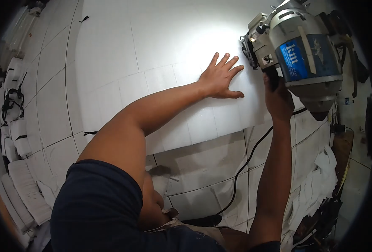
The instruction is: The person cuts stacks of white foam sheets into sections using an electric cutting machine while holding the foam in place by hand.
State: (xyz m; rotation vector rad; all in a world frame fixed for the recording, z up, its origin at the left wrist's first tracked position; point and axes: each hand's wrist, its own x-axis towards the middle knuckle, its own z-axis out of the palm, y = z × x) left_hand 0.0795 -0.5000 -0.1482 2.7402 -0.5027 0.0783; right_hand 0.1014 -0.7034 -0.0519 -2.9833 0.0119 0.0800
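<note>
My left hand [223,80] lies flat with its fingers spread on a large white sheet [165,113], which has thin lines drawn across it. To the right stands an electric cloth cutting machine [310,54] with a silver body and a blue "km" label. My right hand [279,100] is wrapped round the black handle [271,77] on the machine's near left side. A bright patch of light falls on the sheet beyond my left hand. The machine's base and blade are hidden from this angle.
A black cable [241,168] runs from near the machine down toward my body. Bundled white pieces [20,138] tied with black strips line the far left. White scraps [314,189] are piled at the lower right. Tiled surface [55,96] surrounds the sheet.
</note>
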